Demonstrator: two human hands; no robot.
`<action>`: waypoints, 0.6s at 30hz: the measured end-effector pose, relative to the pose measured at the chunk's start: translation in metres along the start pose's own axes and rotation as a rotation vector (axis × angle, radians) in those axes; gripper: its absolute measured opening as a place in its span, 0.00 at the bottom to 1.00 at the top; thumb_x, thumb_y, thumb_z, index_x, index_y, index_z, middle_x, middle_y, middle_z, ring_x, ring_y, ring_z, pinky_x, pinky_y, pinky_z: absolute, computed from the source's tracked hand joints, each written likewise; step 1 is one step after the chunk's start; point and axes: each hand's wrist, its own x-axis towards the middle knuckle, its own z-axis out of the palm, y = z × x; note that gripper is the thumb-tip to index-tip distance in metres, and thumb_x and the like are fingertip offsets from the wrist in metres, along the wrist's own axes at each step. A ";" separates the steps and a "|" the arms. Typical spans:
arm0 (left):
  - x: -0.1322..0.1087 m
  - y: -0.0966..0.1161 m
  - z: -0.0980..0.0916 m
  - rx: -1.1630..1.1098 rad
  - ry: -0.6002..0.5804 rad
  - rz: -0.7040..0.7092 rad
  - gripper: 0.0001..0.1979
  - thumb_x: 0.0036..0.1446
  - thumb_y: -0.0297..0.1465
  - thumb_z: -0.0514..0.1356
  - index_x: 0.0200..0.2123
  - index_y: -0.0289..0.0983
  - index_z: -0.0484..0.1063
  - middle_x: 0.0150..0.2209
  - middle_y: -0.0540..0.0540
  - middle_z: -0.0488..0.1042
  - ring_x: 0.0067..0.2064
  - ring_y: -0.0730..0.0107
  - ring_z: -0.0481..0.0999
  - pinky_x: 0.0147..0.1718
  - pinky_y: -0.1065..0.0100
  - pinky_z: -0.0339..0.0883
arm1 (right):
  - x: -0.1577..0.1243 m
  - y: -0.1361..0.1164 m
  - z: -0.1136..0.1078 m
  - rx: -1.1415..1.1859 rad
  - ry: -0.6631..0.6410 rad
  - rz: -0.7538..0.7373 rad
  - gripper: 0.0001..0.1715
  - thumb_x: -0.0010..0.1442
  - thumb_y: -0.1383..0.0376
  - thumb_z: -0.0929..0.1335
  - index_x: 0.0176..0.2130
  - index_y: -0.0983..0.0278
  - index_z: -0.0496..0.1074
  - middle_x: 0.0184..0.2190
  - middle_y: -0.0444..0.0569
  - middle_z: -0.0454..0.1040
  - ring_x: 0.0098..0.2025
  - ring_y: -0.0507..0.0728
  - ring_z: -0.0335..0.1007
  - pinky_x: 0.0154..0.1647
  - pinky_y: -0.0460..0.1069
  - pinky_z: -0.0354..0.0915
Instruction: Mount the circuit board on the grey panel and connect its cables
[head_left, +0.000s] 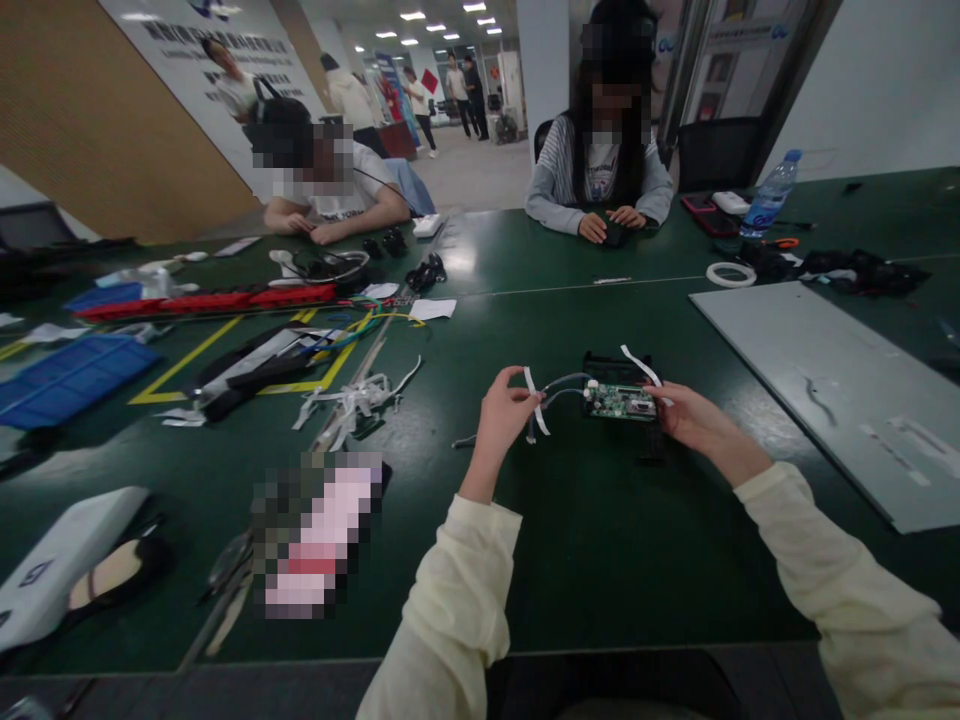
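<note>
Basically, far L there's a blue basket point(82, 380), then a loose heap of white strips point(352, 405) on the green table point(585, 590), w/ a phone-like slab point(322, 540) nearer the edge. Next, the L hand point(504, 412): thumb + index pinching, approx. mid-length, a white strip point(536, 402) right by the thin cables point(566, 381). Those run R into the circuit board point(619, 402), which sits in front of the person, betw. both hands, w/ a black frame point(600, 362) around/under it. R hand point(694, 415) at the board's R end, fingers closed on that edge; a second strip point(637, 362) sticks up by the fingertips. Can't tell if it's gripped too. Further R, a big grey panel point(817, 390).

Handling, my guess: board light, stiff, fragile, so edges only, off the components. Cables soft + bendy; don't tug, strain'd go to the connector. Strips v. light, floppy, prob. best pinched near an end.
</note>
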 end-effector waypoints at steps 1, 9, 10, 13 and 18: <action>0.000 -0.001 0.001 0.070 0.047 0.027 0.26 0.54 0.31 0.62 0.56 0.38 0.60 0.41 0.41 0.77 0.36 0.64 0.79 0.35 0.62 0.73 | 0.000 0.002 0.001 -0.003 -0.004 -0.001 0.08 0.52 0.72 0.70 0.35 0.62 0.73 0.29 0.44 0.77 0.27 0.50 0.74 0.26 0.43 0.71; -0.026 0.032 0.023 0.582 0.100 0.593 0.27 0.61 0.34 0.55 0.62 0.38 0.52 0.63 0.38 0.56 0.66 0.58 0.52 0.62 0.52 0.52 | 0.000 0.013 0.013 -0.012 -0.012 -0.021 0.11 0.51 0.73 0.71 0.36 0.62 0.73 0.31 0.44 0.76 0.29 0.50 0.74 0.29 0.43 0.73; -0.030 0.036 0.028 0.619 -0.006 0.648 0.26 0.61 0.35 0.54 0.62 0.39 0.53 0.63 0.40 0.56 0.67 0.59 0.51 0.63 0.52 0.50 | -0.002 0.013 0.017 -0.014 -0.016 -0.023 0.12 0.50 0.73 0.71 0.37 0.62 0.72 0.30 0.44 0.76 0.29 0.50 0.74 0.29 0.43 0.72; -0.040 0.037 0.042 0.715 -0.266 0.732 0.25 0.62 0.38 0.53 0.61 0.41 0.55 0.64 0.42 0.57 0.67 0.60 0.50 0.63 0.51 0.49 | -0.008 0.014 0.026 -0.052 -0.048 -0.036 0.11 0.50 0.72 0.72 0.36 0.63 0.72 0.30 0.43 0.76 0.29 0.49 0.73 0.28 0.42 0.71; -0.042 0.020 0.056 0.818 -0.359 0.698 0.26 0.63 0.42 0.50 0.62 0.39 0.54 0.64 0.40 0.57 0.66 0.57 0.52 0.63 0.49 0.48 | -0.005 0.017 0.023 -0.205 0.069 -0.171 0.21 0.51 0.68 0.72 0.46 0.60 0.69 0.33 0.43 0.77 0.33 0.50 0.74 0.31 0.42 0.71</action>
